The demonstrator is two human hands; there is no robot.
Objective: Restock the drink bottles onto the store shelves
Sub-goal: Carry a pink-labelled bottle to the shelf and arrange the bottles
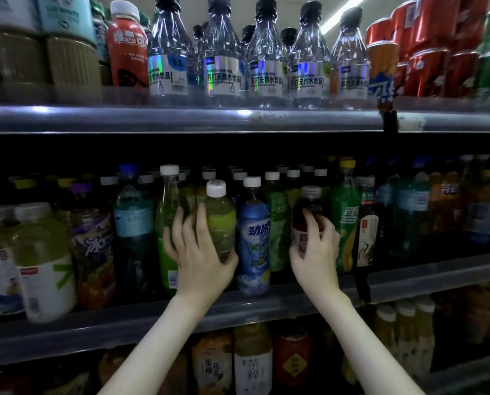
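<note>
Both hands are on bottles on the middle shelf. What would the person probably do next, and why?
Probably push both bottles back upright into their rows. The left hand grips a green bottle and the right hand a dark red bottle, both at the shelf's front edge.

The left hand (198, 253) covered the lower label of the green-tea bottle (220, 223); the right hand (315, 250) hid most of the dark red bottle (308, 216); rows behind the front bottles sank into shadow; the tan-wrapped packs (38, 64) were blurred and cut by the left edge; the bottom-shelf bottles (252, 363) were cropped below.
</note>
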